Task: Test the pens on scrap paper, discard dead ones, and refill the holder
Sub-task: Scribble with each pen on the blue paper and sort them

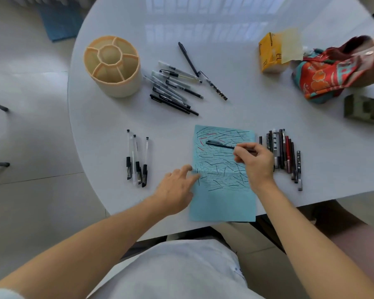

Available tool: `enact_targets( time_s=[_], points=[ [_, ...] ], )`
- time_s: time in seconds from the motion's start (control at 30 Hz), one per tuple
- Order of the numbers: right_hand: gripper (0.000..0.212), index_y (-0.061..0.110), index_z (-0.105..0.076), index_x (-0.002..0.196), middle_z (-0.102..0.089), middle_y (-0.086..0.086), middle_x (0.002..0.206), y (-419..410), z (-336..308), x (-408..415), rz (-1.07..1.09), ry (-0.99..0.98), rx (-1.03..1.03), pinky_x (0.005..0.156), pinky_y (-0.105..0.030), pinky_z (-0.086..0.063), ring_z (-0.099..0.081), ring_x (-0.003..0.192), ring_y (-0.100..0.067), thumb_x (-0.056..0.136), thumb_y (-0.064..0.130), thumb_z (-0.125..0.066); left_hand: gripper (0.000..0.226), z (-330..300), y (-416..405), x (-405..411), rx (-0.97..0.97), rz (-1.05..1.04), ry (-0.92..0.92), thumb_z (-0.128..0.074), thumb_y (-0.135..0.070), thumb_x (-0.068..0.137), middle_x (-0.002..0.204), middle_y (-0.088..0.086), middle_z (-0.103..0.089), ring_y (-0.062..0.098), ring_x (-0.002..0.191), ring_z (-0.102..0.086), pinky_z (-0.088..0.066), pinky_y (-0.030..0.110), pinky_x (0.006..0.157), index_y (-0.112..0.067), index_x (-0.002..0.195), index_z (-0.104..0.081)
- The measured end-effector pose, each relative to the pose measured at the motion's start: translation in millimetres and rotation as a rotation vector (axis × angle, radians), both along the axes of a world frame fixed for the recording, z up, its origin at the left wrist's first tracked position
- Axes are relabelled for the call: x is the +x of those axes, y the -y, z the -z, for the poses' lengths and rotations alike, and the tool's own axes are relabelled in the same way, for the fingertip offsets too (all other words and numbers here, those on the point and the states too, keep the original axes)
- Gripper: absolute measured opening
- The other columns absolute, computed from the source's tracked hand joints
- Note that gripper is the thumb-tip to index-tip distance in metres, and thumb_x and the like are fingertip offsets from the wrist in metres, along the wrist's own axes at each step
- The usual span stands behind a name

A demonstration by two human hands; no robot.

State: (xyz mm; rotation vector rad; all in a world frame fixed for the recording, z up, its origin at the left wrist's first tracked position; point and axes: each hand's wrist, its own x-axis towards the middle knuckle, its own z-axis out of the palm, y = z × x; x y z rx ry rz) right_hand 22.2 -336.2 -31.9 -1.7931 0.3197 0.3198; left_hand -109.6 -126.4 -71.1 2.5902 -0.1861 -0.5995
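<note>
A blue scrap paper (pixel 222 203) covered in black and red strokes lies at the table's near edge. My right hand (pixel 257 162) grips a black pen (pixel 218 144) whose free end points left over the paper's upper part. My left hand (pixel 175 188) rests flat on the paper's left edge, fingers spread. A beige round holder (pixel 115 67) with several compartments stands empty at the far left. A loose pile of pens (pixel 173 87) lies beside it. Three clear pens (pixel 137 158) lie left of the paper. A row of several dark pens (pixel 283 154) lies right of it.
On the white round table (pixel 235 50), a yellow tissue pack (pixel 274 52) sits at the back right. Another person's arm holds a red patterned pouch (pixel 332 76) at the far right. A dark green box (pixel 362 108) is below it. Floor lies to the left.
</note>
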Motion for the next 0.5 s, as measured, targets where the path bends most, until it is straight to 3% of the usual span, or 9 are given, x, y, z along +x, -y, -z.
enact_targets(
  time_s=[0.07,0.13,0.27,0.37,0.5],
  points=[
    [0.01,0.017,-0.078,0.082,-0.071,-0.007,0.07,13.5,-2.5,-16.8,-0.033,-0.048,0.067,0.063,-0.029,-0.056,-0.063,0.062,-0.019,0.079,0.007,-0.077,0.05,-5.4,4.2,0.7,-0.147,-0.179,0.029,-0.057,-0.03,0.093,0.14,0.004,-0.041,0.027,0.104,-0.058,-0.049,0.041,0.087,-0.021,0.141,-0.045],
    [0.014,0.016,-0.076,0.081,-0.068,-0.006,0.069,22.4,-2.7,-30.4,-0.092,-0.077,0.109,0.063,-0.027,-0.054,-0.06,0.061,-0.018,0.081,0.002,-0.075,0.045,-11.3,8.5,2.0,-0.241,-0.284,0.051,-0.058,-0.035,0.095,0.136,-0.002,-0.045,0.019,0.09,-0.06,-0.051,0.038,0.08,-0.023,0.136,-0.044],
    [0.007,0.009,-0.072,0.083,-0.066,-0.006,0.069,28.4,0.0,-49.0,-0.192,-0.124,0.188,0.063,-0.027,-0.051,-0.058,0.063,-0.018,0.076,0.009,-0.073,0.038,-24.9,19.9,10.5,-0.301,-0.277,-0.016,-0.054,-0.039,0.099,0.119,-0.013,-0.06,0.009,0.08,-0.058,-0.048,0.032,0.078,-0.031,0.136,-0.048],
    [0.008,0.01,-0.071,0.084,-0.063,-0.007,0.068,29.3,2.9,-53.0,-0.215,-0.155,0.256,0.062,-0.028,-0.049,-0.057,0.063,-0.018,0.075,0.01,-0.072,0.013,-30.0,28.9,14.8,-0.293,-0.255,-0.052,-0.053,-0.035,0.099,0.084,-0.012,-0.071,0.004,0.065,-0.057,-0.045,0.03,0.064,-0.03,0.107,-0.063],
    [0.007,0.01,-0.075,0.082,-0.061,-0.011,0.066,26.8,4.7,-54.5,-0.28,-0.218,0.355,0.062,-0.03,-0.048,-0.056,0.065,-0.021,0.081,0.013,-0.068,0.014,-34.0,39.6,12.5,-0.251,-0.242,-0.107,-0.052,-0.035,0.1,0.074,-0.013,-0.069,-0.004,0.062,-0.057,-0.033,0.014,0.053,-0.029,0.092,-0.062]
  ],
)
